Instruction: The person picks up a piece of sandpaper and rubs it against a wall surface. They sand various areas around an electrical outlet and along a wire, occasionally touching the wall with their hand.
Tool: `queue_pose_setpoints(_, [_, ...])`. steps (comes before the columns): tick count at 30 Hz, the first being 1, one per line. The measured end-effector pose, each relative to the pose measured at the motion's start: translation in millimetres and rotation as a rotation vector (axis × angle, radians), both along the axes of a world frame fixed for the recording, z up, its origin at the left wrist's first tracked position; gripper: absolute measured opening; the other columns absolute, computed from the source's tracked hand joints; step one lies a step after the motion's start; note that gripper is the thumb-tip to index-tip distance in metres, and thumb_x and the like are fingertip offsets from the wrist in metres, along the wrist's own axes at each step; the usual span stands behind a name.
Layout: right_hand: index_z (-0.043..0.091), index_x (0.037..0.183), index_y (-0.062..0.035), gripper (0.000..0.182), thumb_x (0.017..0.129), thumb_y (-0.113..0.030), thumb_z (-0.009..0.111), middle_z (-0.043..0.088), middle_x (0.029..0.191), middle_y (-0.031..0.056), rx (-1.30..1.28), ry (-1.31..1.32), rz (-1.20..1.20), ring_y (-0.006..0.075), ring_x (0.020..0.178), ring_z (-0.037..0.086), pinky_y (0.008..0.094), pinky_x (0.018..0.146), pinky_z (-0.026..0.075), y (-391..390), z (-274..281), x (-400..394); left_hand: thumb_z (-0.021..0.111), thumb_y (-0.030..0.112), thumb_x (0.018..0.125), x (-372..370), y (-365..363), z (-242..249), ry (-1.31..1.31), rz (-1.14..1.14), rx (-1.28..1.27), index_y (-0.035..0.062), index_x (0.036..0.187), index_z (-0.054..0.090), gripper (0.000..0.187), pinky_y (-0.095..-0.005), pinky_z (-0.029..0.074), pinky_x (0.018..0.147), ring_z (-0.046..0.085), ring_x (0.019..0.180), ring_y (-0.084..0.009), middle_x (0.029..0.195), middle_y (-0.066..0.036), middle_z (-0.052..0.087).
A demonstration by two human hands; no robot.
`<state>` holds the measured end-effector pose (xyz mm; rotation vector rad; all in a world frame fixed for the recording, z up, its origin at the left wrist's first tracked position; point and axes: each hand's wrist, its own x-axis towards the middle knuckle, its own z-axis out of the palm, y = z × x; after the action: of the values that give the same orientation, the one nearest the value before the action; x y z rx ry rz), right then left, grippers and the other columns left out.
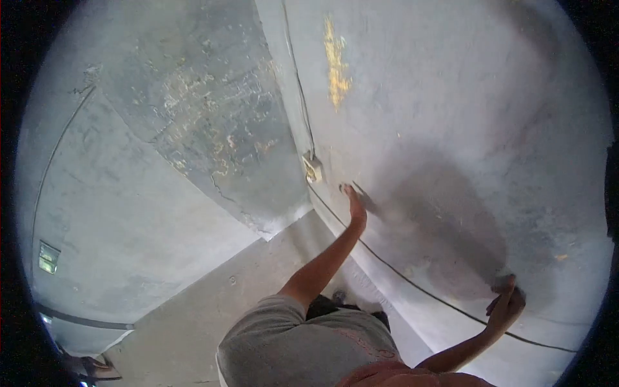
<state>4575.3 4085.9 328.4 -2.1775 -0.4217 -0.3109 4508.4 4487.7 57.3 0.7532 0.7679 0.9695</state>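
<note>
My left hand (352, 195) reaches up to the grey wall (412, 77), its fingers drawn together at a small dark spot on the surface. Just above and to the left of it, a pale socket box (312, 168) is fixed near the wall's corner. Lower on the right, my right hand (508, 304) is close against the same wall, fingers curled and thumb pointing up. A dark greyish patch shows behind its fingertips; I cannot tell whether it is a held thing or shadow.
A thin cable (298, 77) runs down the corner to the box. From there a dark cable (412, 284) slants down across the wall. Yellow bare paint (335, 64) shows above, and peeling plaster (219, 109) covers the other wall. Below lies the concrete floor (193, 309).
</note>
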Motion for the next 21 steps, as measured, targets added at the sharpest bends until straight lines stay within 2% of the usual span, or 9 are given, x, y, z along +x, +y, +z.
queue_pose_setpoints(2, [0.058, 0.061, 0.0011, 0.056, 0.095, -0.042, 0.045, 0.040, 0.038, 0.0024, 0.059, 0.041, -0.024, 0.0086, 0.030, 0.037, 0.0267, 0.032, 0.026, 7, 6, -8, 0.022, 0.053, 0.095, 11, -4, -58, 0.143, 0.008, 0.357, 0.0052, 0.144, -0.002, 0.073, -0.0330, 0.005, 0.112, -0.001, 0.140, -0.0220, 0.152, -0.010, -0.006])
queue_pose_setpoints(4, [0.058, 0.061, 0.0004, 0.056, 0.095, -0.042, 0.044, 0.041, 0.039, 0.0019, -0.007, 0.008, 0.031, 0.0086, 0.030, 0.036, 0.0270, 0.033, 0.026, 3, 4, -6, 0.019, 0.060, 0.092, 2, -12, -28, 0.042, -0.072, 0.223, 0.0087, 0.143, -0.012, 0.079, -0.0376, 0.000, 0.112, -0.007, 0.139, -0.0225, 0.151, -0.008, -0.011])
queue_pose_setpoints(6, [0.057, 0.061, -0.0008, 0.055, 0.095, -0.042, 0.044, 0.040, 0.039, 0.0007, 0.070, -0.054, -0.016, 0.0079, 0.030, 0.035, 0.0262, 0.032, 0.025, 9, 4, -10, 0.024, 0.047, 0.097, 7, 0, -35, 0.039, 0.060, 0.277, -0.0002, 0.143, 0.001, 0.070, -0.0325, 0.006, 0.112, 0.000, 0.140, -0.0221, 0.151, -0.013, -0.005])
queue_pose_setpoints(8, [0.057, 0.062, -0.0009, 0.054, 0.095, -0.042, 0.045, 0.039, 0.039, 0.0005, 0.071, 0.003, -0.012, 0.0076, 0.030, 0.035, 0.0256, 0.032, 0.025, 4, 2, -8, 0.021, 0.055, 0.095, 4, 17, -3, -0.109, 0.116, 0.119, -0.0011, 0.143, 0.003, 0.076, -0.0320, 0.007, 0.112, 0.004, 0.140, -0.0218, 0.152, -0.013, 0.000])
queue_pose_setpoints(11, [0.056, 0.065, -0.0011, 0.053, 0.095, -0.043, 0.045, 0.038, 0.039, 0.0002, 0.082, 0.070, -0.014, 0.0069, 0.030, 0.034, 0.0247, 0.032, 0.024, 5, 1, -9, 0.019, 0.060, 0.093, 1, 68, -29, 0.305, 0.201, 0.313, 0.0007, 0.144, 0.005, 0.079, -0.0312, 0.008, 0.111, 0.009, 0.139, -0.0212, 0.151, -0.012, 0.007])
queue_pose_setpoints(14, [0.056, 0.066, -0.0011, 0.053, 0.095, -0.043, 0.043, 0.038, 0.039, 0.0000, 0.116, 0.027, 0.010, 0.0068, 0.030, 0.034, 0.0246, 0.032, 0.025, -1, -5, -5, 0.020, 0.061, 0.092, 8, 92, -28, -0.018, 0.162, 0.169, 0.0016, 0.144, 0.008, 0.079, -0.0304, 0.008, 0.111, 0.011, 0.139, -0.0215, 0.151, -0.011, 0.011])
queue_pose_setpoints(16, [0.057, 0.064, -0.0012, 0.054, 0.095, -0.043, 0.043, 0.038, 0.039, 0.0006, 0.081, -0.021, 0.059, 0.0077, 0.030, 0.035, 0.0258, 0.031, 0.026, -1, -3, -4, 0.022, 0.060, 0.093, 19, 99, -72, -0.039, 0.132, 0.170, 0.0038, 0.145, 0.005, 0.078, -0.0317, 0.007, 0.112, 0.008, 0.139, -0.0216, 0.152, -0.009, 0.007])
queue_pose_setpoints(18, [0.058, 0.062, -0.0012, 0.055, 0.095, -0.043, 0.043, 0.038, 0.038, 0.0015, 0.061, -0.072, 0.062, 0.0087, 0.029, 0.036, 0.0270, 0.031, 0.028, 9, 10, -10, 0.026, 0.057, 0.093, -4, 40, -10, -0.035, 0.049, 0.081, 0.0059, 0.145, 0.001, 0.077, -0.0339, 0.006, 0.112, 0.005, 0.140, -0.0220, 0.152, -0.008, 0.002])
queue_pose_setpoints(21, [0.058, 0.061, 0.0000, 0.057, 0.096, -0.042, 0.041, 0.038, 0.036, 0.0021, 0.026, 0.050, -0.033, 0.0093, 0.028, 0.035, 0.0268, 0.033, 0.030, 9, 10, -12, 0.018, 0.067, 0.088, -5, 17, -19, -0.062, -0.043, 0.172, 0.0118, 0.144, -0.008, 0.083, -0.0369, 0.000, 0.112, -0.005, 0.140, -0.0216, 0.151, -0.006, -0.011])
